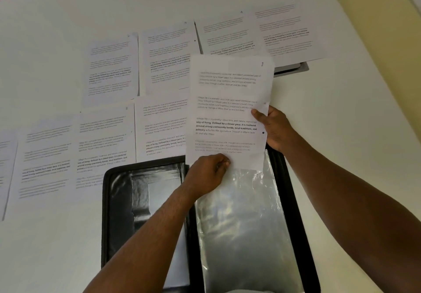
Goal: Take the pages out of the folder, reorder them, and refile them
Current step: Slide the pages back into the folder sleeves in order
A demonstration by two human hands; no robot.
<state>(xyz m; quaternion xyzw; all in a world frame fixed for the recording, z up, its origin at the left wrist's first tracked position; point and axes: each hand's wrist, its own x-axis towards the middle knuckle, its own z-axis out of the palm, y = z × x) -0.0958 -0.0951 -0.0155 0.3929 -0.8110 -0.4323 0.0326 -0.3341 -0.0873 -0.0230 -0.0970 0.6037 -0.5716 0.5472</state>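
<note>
— Holding one page (227, 110) over the open folder (109, 201), is that it?

— Yes. Its bottom edge sits at the mouth of the clear sleeve (241, 213), which fills the folder's right half. The right hand (276, 128) pinches the page's edge at three o'clock; the left hand (209, 174) has its fingers curled at the bottom edge at six, gripping page or sleeve lip, I cannot tell which.

— What could go wrong?

— I'd judge the corner may catch on the sleeve lip and buckle, since the sheet already bows. The plastic could also cling shut.

— And the rest?

— Other pages (109, 133) lie spread on the white table (341, 110) from nine to one o'clock; a careless sleeve could shuffle them.
</note>
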